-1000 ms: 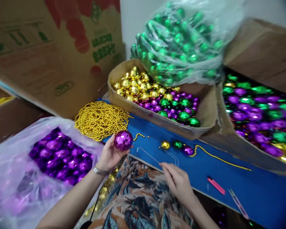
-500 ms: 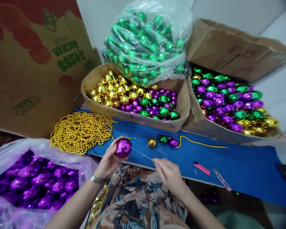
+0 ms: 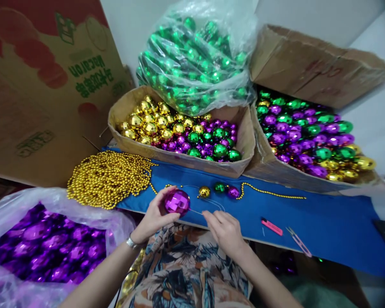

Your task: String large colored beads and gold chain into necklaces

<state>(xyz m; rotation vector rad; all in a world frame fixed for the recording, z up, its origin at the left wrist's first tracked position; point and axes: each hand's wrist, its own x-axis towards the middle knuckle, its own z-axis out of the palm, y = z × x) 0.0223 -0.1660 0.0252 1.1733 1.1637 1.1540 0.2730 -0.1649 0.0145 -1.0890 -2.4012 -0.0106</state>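
A large faceted purple ball (image 3: 177, 202) rests in the fingers of my left hand (image 3: 156, 216), above the front edge of the blue cloth. My right hand (image 3: 224, 231), just to its right, pinches a thin needle (image 3: 196, 212) whose far end meets the ball; how deep it goes is hidden. Pale thread (image 3: 216, 204) loops behind my right fingers. On the cloth behind lie a gold ball (image 3: 204, 191), a green ball (image 3: 219, 187) and a smaller purple ball (image 3: 233, 192), with a gold bead chain (image 3: 269, 192) trailing right.
Gold bead strands (image 3: 107, 179) are heaped at left, beside a bag of purple balls (image 3: 51, 244). Behind stand two cardboard boxes of mixed balls (image 3: 179, 157) and a bag of green balls (image 3: 195, 64). A pink cutter (image 3: 271, 226) and thread snips (image 3: 298, 241) lie right.
My left hand has moved right with the purple ball, and the ball has turned. Less needle shows between the ball and my right fingers, which have barely moved.
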